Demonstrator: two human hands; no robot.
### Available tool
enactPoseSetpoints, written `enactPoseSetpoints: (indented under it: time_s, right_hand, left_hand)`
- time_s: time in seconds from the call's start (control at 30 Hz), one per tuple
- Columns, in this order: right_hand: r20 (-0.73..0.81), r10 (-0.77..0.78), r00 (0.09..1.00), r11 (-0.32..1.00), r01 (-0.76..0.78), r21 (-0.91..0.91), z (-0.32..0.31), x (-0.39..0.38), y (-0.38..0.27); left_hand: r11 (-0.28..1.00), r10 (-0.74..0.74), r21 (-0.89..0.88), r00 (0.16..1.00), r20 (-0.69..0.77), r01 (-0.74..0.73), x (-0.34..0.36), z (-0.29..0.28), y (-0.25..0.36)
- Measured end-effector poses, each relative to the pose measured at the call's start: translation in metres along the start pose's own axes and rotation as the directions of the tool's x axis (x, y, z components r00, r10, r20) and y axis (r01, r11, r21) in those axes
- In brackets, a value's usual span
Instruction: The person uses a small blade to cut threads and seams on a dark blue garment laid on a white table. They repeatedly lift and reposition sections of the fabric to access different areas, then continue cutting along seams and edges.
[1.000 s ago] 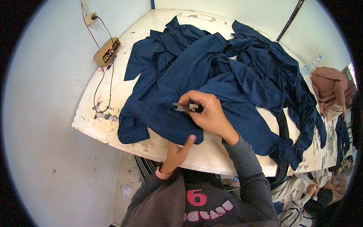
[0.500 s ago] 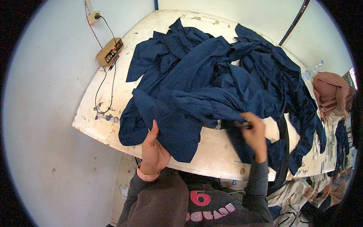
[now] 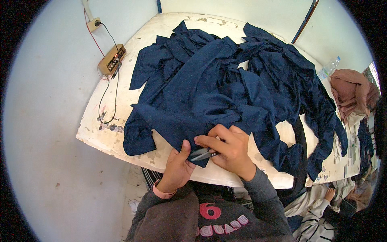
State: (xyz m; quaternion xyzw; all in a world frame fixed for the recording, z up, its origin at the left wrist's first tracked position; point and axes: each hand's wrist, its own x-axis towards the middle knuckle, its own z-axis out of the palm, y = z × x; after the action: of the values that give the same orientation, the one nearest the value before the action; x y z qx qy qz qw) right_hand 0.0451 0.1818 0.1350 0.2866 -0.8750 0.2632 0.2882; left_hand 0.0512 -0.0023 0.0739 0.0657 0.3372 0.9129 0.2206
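A heap of dark navy cloth garments is spread across the table, several folds overlapping. My left hand pinches a lower corner of the cloth near the table's front edge, its thumb on top. Close beside it, my right hand is closed around a small pair of thread snips. The metal blades lie over the cloth corner, pointing toward my left thumb. My right index finger reaches to the cloth just above the blades. Whether a thread sits between the blades is too small to tell.
The worn white table stands against the wall. At its left edge are a brown box-shaped device with cables and a wall socket. A clear bottle is at the right, near a person in a brown head covering.
My right hand has come left and down with the snips to the cloth corner. My left hand has shifted slightly right and now pinches the corner, which has been drawn toward me.
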Motion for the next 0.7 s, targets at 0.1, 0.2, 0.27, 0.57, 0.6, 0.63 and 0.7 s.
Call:
enactPoseSetpoints:
  time_s: [0.1, 0.2, 0.27, 0.57, 0.6, 0.63, 0.7]
  right_hand:
    - [0.020, -0.059, 0.998, 0.987, 0.055, 0.148, 0.002, -0.006, -0.007]
    - [0.015, 0.101, 0.995, 0.947, -0.100, 0.305, -0.006, -0.004, -0.025]
    - [-0.047, 0.202, 0.978, 0.963, -0.189, 0.193, -0.010, 0.000, -0.029]
    - [-0.218, 0.350, 0.911, 0.925, -0.299, 0.234, 0.003, -0.011, -0.017]
    - [-0.198, 0.344, 0.918, 0.923, -0.291, 0.251, 0.002, -0.013, -0.017]
    - [-0.178, 0.336, 0.925, 0.921, -0.283, 0.268, -0.003, -0.016, -0.016]
    - [-0.161, 0.250, 0.955, 0.940, -0.200, 0.275, -0.003, -0.029, -0.010]
  left_hand:
    - [1.000, -0.010, -0.020, 1.000, 0.019, 0.010, -0.001, 0.006, 0.007]
    - [0.998, 0.013, -0.068, 0.999, 0.032, -0.011, -0.002, 0.000, 0.005]
    - [0.996, 0.041, -0.082, 0.999, 0.011, -0.040, -0.002, -0.001, 0.002]
    - [0.970, 0.054, -0.237, 0.998, -0.022, -0.058, 0.009, 0.011, 0.000]
    - [0.960, 0.050, -0.274, 0.999, -0.017, -0.053, 0.013, 0.009, 0.003]
    - [0.949, 0.047, -0.310, 0.999, -0.012, -0.048, 0.015, 0.007, 0.005]
    - [0.895, 0.046, -0.443, 0.999, -0.012, -0.046, 0.018, -0.001, 0.006]
